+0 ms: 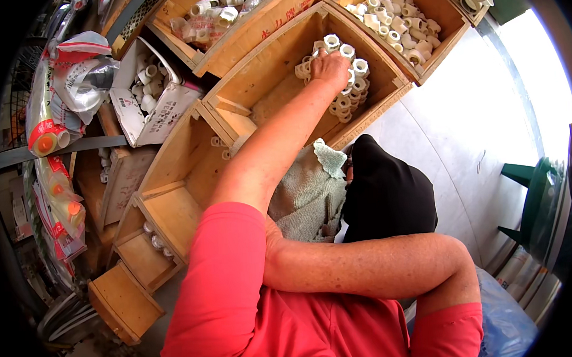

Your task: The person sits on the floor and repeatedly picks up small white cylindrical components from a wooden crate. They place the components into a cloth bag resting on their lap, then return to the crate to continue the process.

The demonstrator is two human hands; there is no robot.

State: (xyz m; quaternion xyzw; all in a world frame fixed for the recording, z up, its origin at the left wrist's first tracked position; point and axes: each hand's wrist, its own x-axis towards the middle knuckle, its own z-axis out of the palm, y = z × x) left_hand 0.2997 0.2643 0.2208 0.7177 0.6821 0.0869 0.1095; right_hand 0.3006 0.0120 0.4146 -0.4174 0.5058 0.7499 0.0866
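My left arm stretches forward over a wooden box (277, 94). In it, white plastic pipe fittings (359, 66) with hexagonal ends stand packed together in rows along the right side. My left hand (330, 70) is closed at the top of these rows, fingers bent down around a white fitting; the fingertips are partly hidden. My right forearm lies across my body. Only a bit of my right hand (273, 234) shows beside the left elbow, its fingers hidden behind the left arm. Close to it, a grey-green cloth (309, 200) drapes over my leg.
Wooden bins of loose white fittings (400, 20) and bagged fittings (214, 17) stand farther off. At left are a carton (154, 114) of fittings and hanging plastic packs (74, 79). A black-clad knee (387, 194) is beside the cloth; a green stool (532, 198) stands right.
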